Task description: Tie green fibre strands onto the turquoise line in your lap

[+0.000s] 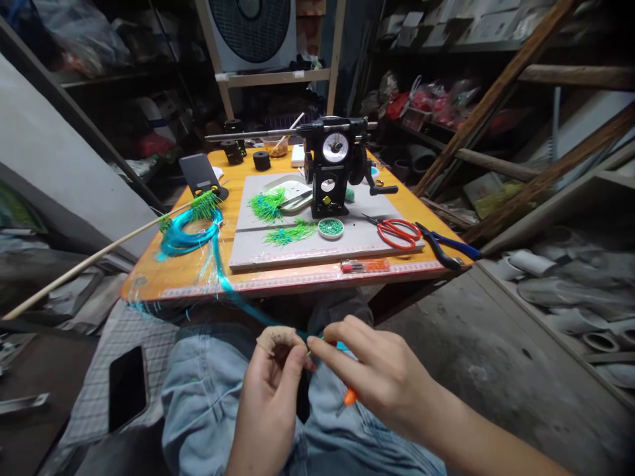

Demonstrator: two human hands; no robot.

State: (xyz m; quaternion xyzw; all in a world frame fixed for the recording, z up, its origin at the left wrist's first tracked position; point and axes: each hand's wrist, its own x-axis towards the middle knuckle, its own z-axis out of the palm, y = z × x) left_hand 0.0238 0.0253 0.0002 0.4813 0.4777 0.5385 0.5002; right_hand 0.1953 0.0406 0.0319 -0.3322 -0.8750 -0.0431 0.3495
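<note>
Over my lap, my left hand (pixel 270 390) and my right hand (pixel 372 367) meet, both with fingers pinched. Between them runs a teal strand (pixel 233 291) that trails down from a teal coil (pixel 186 235) on the orange table (pixel 198 271). My left fingers pinch the strand's end near a tiny green bit. An orange-tipped tool (pixel 348 398) pokes out under my right palm, which is closed on it.
On the table: a black hand-cranked winding machine (pixel 331 168), green fringe tufts (pixel 268 205), a dish of green beads (pixel 331 228), red scissors (pixel 397 231), blue-handled pliers (pixel 449 246), a phone stand (pixel 198 173). A long stick (pixel 94 258) leans left. A phone (pixel 127 387) lies beside my thigh.
</note>
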